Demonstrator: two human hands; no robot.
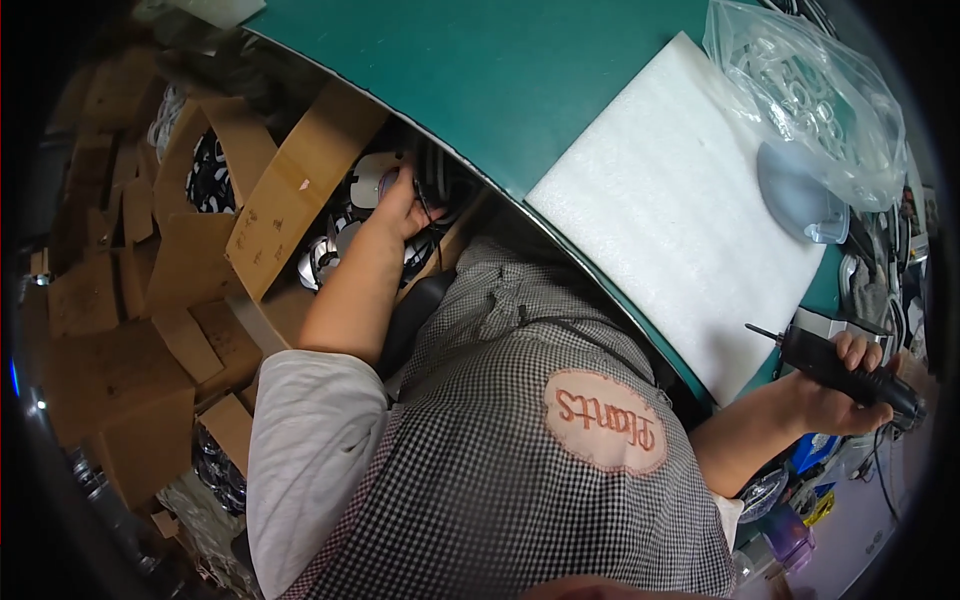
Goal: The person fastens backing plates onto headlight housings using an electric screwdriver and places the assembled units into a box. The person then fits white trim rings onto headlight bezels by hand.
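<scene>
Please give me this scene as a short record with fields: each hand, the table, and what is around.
left hand: reaching down into a cardboard box of round black and white parts
right hand: gripping a black power tool, tip pointing left
table: green, with a white foam sheet and a clear bag
clothing: checked apron
floor: more cardboard boxes

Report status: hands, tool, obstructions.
Left hand reaching into open cardboard box of round black-and-silver parts. Right hand gripping black corded power screwdriver. Nothing blocking.

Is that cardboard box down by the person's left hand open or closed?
Open. The cardboard box has its flaps folded outward, and the left hand reaches inside among round black-and-white parts.
</scene>
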